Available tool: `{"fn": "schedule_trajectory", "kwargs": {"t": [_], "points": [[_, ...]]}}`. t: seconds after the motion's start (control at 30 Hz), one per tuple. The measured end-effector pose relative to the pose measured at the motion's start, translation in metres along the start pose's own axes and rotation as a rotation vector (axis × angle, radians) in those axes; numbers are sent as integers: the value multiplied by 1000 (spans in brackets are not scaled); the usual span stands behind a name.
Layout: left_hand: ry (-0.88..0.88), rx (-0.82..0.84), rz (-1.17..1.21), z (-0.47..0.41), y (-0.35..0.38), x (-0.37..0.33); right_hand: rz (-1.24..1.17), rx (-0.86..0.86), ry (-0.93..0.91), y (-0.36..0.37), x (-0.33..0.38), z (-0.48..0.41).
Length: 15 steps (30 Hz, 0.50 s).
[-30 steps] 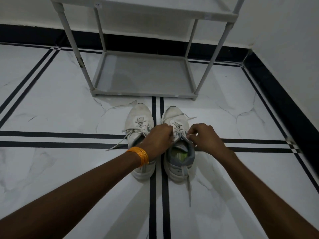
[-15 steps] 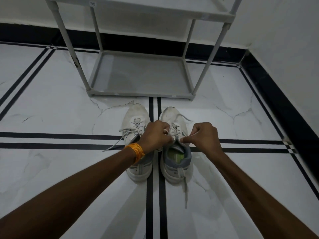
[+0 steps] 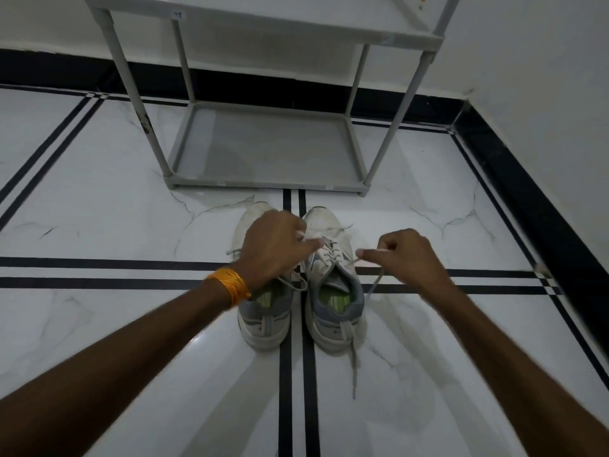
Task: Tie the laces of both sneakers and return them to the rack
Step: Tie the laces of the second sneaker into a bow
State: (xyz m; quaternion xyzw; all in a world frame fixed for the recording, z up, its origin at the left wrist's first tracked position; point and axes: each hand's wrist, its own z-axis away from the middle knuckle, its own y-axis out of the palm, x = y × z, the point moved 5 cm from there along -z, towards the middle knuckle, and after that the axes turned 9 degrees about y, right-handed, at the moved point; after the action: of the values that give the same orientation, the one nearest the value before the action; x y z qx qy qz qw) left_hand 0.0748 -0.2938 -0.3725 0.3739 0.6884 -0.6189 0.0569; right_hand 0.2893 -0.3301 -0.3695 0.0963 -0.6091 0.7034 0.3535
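Note:
Two white sneakers with grey heels stand side by side on the floor, toes toward the rack. My left hand point(image 3: 275, 245) hovers over the left sneaker point(image 3: 263, 319) and pinches one lace end of the right sneaker point(image 3: 333, 291). My right hand point(image 3: 407, 255) pinches the other lace end point(image 3: 374, 285), held out to the right of that shoe; the lace trails down past the heel. The left sneaker's laces lie loose. The grey shoe rack point(image 3: 263, 150) stands just beyond the shoes with its bottom shelf bare.
White marble floor with black inlay stripes point(image 3: 99, 263) crossing under the shoes. A white wall with black skirting point(image 3: 527, 179) runs along the right side and behind the rack. An upper rack shelf point(image 3: 296, 14) is at the top.
Both hands have pulled apart, drawing the right sneaker's lace ends outward to either side; the right hand has moved right of the shoe. The view shifted slightly.

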Motion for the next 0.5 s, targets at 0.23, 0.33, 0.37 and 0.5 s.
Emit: {"fn": "schedule_trajectory", "kwargs": {"t": [0.23, 0.33, 0.37, 0.5], "points": [[310, 50, 217, -41, -88, -65, -125, 8, -284, -77, 102, 5], [512, 205, 104, -39, -75, -92, -39, -2, -437, -79, 142, 6], [611, 231, -48, -38, -67, -96, -12, 19, -473, -76, 150, 7], [673, 169, -518, -56, -62, -92, 5, -18, -488, -71, 155, 5]]}}
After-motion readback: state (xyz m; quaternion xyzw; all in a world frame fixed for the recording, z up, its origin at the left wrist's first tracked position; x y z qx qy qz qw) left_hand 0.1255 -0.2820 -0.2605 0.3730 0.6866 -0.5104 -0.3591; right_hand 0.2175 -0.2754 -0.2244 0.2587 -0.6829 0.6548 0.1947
